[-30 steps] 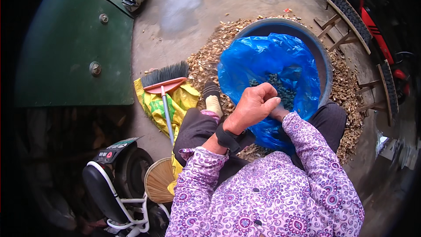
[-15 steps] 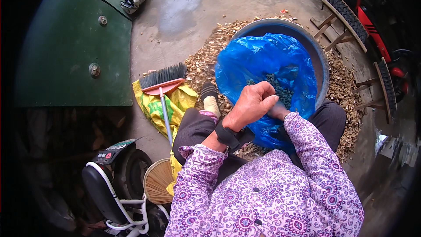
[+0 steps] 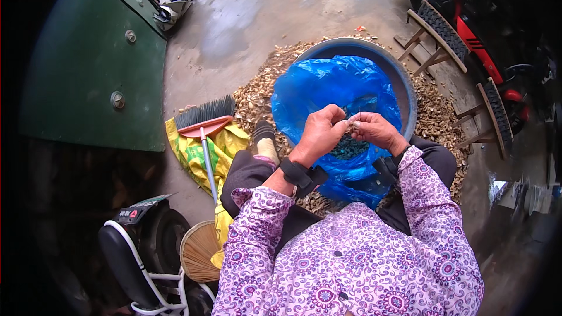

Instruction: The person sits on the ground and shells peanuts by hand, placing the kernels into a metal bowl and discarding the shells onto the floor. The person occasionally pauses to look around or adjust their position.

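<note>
My left hand [image 3: 321,134] and my right hand [image 3: 373,130] meet above a blue plastic bag [image 3: 332,85], both closed in a pinch on a small light-brown piece [image 3: 351,124], probably a nut or shell, partly hidden by the fingers. The bag lines a wide grey tub [image 3: 404,88] and holds small dark bits [image 3: 349,151] at its bottom, looking teal through the plastic. Shelled-husk litter [image 3: 260,95] is spread on the floor around the tub, which stands between my bent legs.
A broom [image 3: 205,126] lies on a yellow sack [image 3: 178,140] at left, near a straw fan-shaped object [image 3: 199,248] and a black seat with white tubing [image 3: 126,263]. A green door [image 3: 88,70] stands behind. Wooden stools [image 3: 427,41] and a red two-wheeler [image 3: 477,50] are at right.
My right hand has risen from down in the bag, where it was mostly hidden, to meet my left fingertips over it. The whole view has shifted somewhat.
</note>
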### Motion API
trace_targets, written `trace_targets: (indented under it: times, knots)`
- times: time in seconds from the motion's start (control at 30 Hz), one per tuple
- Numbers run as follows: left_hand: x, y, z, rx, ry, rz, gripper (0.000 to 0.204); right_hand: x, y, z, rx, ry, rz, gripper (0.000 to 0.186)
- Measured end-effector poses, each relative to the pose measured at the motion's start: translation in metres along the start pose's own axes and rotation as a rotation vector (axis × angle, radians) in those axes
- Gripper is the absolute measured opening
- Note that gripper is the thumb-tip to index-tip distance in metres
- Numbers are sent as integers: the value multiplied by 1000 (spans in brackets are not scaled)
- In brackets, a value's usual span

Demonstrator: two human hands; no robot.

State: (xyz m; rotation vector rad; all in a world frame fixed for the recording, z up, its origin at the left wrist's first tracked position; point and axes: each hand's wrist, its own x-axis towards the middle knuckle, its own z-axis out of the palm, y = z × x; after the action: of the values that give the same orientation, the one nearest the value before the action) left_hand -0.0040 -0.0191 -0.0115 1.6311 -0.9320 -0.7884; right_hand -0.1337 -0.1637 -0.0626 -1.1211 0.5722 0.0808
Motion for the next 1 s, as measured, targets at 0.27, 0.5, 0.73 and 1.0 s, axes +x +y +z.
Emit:
trace_targets:
  times: [0.27, 0.5, 0.73, 1.0]
  knots:
    - [11, -6, 23, -191, -118, -71, 15, -31, -34, -6, -131, -11, -69, 17]
    - [17, -6, 32, -304, -134, -74, 10, -27, -25, -8, -155, 15, -124, 33]
    - [24, -3, 31, -597, -190, -271, 13, -29, -33, -10, -133, 39, -131, 31]
    - [28, -11, 38, -762, -236, -366, 10, -37, -32, -17, -128, 101, -153, 29]
